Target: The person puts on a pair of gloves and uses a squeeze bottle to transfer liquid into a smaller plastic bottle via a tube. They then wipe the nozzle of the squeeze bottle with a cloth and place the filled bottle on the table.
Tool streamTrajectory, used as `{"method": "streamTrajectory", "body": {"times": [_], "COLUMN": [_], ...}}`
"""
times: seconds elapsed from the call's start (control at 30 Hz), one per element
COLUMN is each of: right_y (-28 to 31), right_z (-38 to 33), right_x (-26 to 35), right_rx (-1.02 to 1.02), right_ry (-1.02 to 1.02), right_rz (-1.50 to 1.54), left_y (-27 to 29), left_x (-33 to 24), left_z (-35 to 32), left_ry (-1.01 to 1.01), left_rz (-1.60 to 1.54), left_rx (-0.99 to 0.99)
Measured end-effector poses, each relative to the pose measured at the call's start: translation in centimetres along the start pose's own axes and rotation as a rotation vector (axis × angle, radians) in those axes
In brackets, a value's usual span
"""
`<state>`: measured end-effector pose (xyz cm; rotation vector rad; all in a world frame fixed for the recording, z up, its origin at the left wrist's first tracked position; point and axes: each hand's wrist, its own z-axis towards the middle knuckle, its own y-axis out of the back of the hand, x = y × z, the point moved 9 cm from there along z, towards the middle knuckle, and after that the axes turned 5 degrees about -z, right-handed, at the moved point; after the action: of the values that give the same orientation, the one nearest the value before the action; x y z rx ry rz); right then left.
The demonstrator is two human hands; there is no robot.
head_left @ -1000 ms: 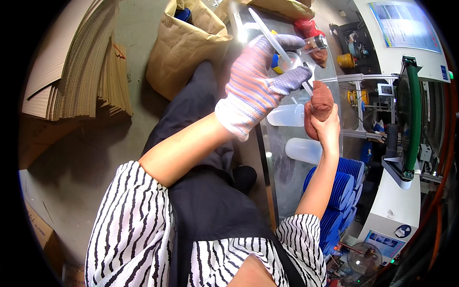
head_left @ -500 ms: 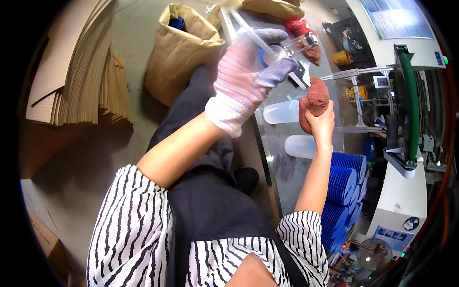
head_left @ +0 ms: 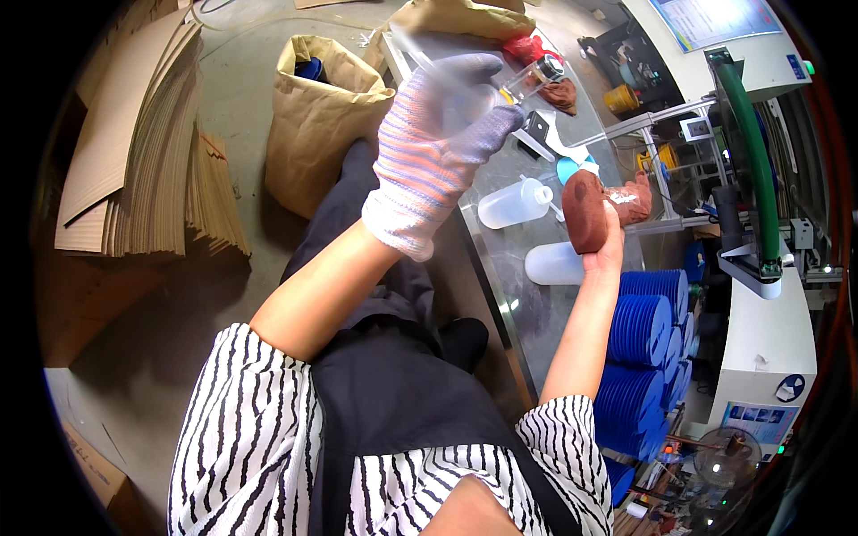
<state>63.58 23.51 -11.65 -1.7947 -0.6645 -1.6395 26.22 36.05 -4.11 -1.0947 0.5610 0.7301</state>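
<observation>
My left hand (head_left: 431,147) wears a knitted glove striped pale pink and lilac. Its thumb and fingers close around a clear, thin piece (head_left: 427,55), smeared by motion, with one pale straight edge standing out beyond the fingers. What kind of piece it is cannot be made out. My bare right hand (head_left: 608,243) grips a bunched brown cloth (head_left: 585,214) above the grey table (head_left: 545,335). Next to the cloth lie two translucent white bottles, one with its neck showing (head_left: 511,205) and one partly behind my right hand (head_left: 552,263).
Stacks of blue discs (head_left: 639,326) stand by my right forearm. Beyond my hands are a small black-and-white device (head_left: 536,134), a clear cylinder (head_left: 536,80) and another brown cloth (head_left: 560,96). A paper sack (head_left: 313,134) and cardboard sheets (head_left: 152,152) stand left. A green-edged frame (head_left: 760,170) rises right.
The brown cloth has turned in my right hand, and part of it now hangs out to the right. My left hand still holds the clear piece. The whole view has shifted slightly.
</observation>
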Motion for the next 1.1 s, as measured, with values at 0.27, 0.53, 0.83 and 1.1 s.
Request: {"method": "streamTrajectory", "body": {"times": [0.27,0.53,0.83,1.1], "right_y": [-1.0,-1.8,-5.8,-8.1], "right_z": [0.9,1.1,-2.7,-4.3], "right_x": [-1.4,-0.8,1.9,3.3], "right_rx": [0.104,0.064,0.104,0.055], "right_ry": [-0.196,-0.129,0.351,0.485], "right_rz": [0.266,0.128,-0.454,-0.944], "left_y": [-0.4,-0.1,0.2,1.7], "left_x": [-0.3,-0.2,0.2,-0.8], "left_z": [0.1,0.2,0.4,0.7], "left_ry": [-0.02,-0.035,-0.044,-0.119], "left_rz": [-0.076,0.001,-0.022,-0.145], "left_rx": [0.003,0.004,-0.002,-0.126]}}
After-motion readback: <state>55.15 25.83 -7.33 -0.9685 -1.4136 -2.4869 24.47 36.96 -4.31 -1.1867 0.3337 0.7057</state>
